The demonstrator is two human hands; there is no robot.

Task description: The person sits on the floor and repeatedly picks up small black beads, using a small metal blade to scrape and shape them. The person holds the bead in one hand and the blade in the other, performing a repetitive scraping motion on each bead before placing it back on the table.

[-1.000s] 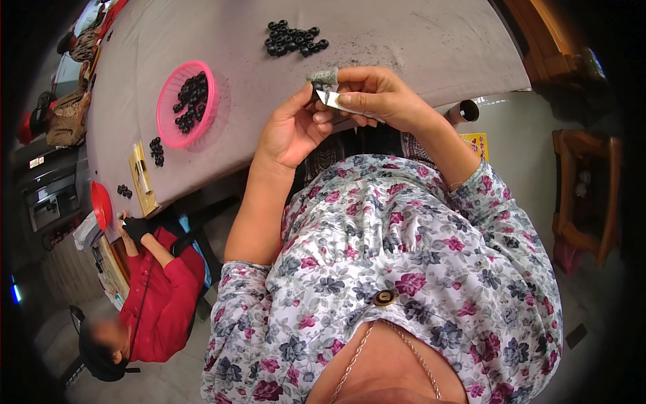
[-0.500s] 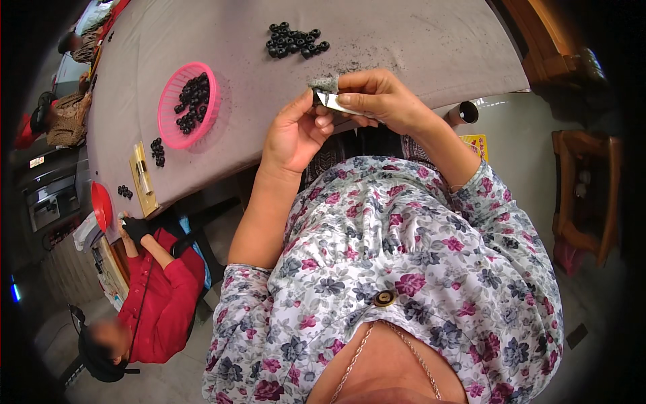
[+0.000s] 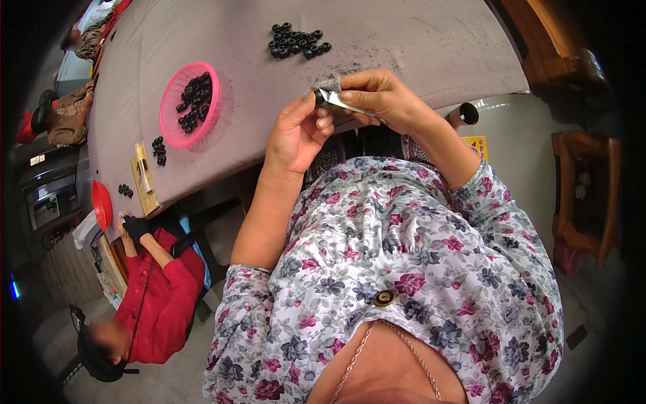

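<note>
In front of my chest, near the table's edge, my two hands meet. My left hand [image 3: 296,135] pinches a small black rounded part [image 3: 319,98] between thumb and fingertips. Closed around a flat white-silver strip-like tool [image 3: 344,102], my right hand [image 3: 393,102] presses it close against that part. A piece of grey speckled cloth or wrapping [image 3: 329,85] covers the fingertip area there; its kind is unclear. Beyond my hands a pile of black ring-like parts [image 3: 295,44] lies on the table. More black parts [image 3: 196,101] fill a pink plastic basket [image 3: 173,139] to the left.
Dark crumbs dot the grey-covered table [image 3: 222,34]. To the left lie small clusters of black parts [image 3: 159,151], a golden box [image 3: 143,176] and a red bowl [image 3: 101,205]. A person in red [image 3: 158,296] works there. At right stand a dark cup [image 3: 463,115] and a wooden stool [image 3: 585,195].
The white-silver tool has turned slightly against the black part, its outer end now lower. Both hands stay nearly in place, and the view has shifted a little.
</note>
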